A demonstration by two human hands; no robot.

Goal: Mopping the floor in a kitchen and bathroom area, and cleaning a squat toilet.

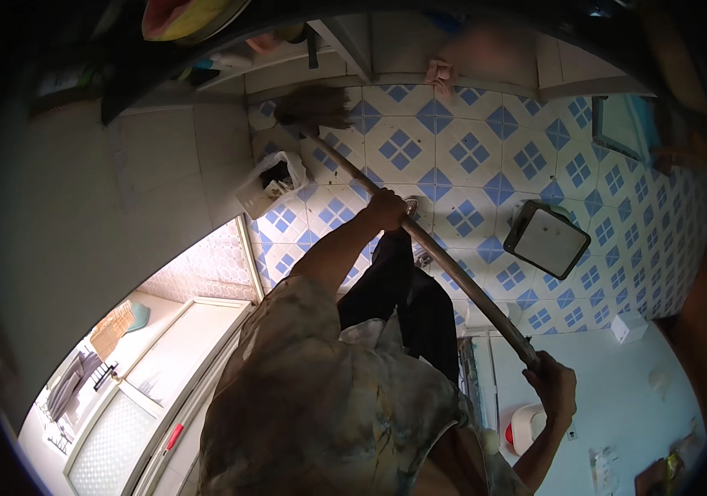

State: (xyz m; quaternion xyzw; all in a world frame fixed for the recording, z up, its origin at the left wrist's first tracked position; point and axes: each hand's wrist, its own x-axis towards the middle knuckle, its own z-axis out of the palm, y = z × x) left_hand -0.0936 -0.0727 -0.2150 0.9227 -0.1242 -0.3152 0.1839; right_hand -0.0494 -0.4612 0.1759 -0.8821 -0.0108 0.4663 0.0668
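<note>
My left hand [386, 210] is wrapped round the middle of a broom's long wooden handle [461, 279]. Close to the handle's upper end, my right hand [554, 385] grips it at the lower right. The handle runs slantwise across my body to the far left. There the broom's dark, ragged fibre head [314, 107] rests on the tiled floor [469, 149], by the base of the far cabinets. Just this side of the broom head, a small bin with a white plastic bag [277, 178] stands against the left side.
A dark-rimmed, flat-topped stool or box [548, 239] stands on the floor to the right. A pinkish cloth [441, 74] lies by the far edge. At left a bright doorway [205, 273] opens beside the large pale panel [138, 174]. My feet are below the handle's middle.
</note>
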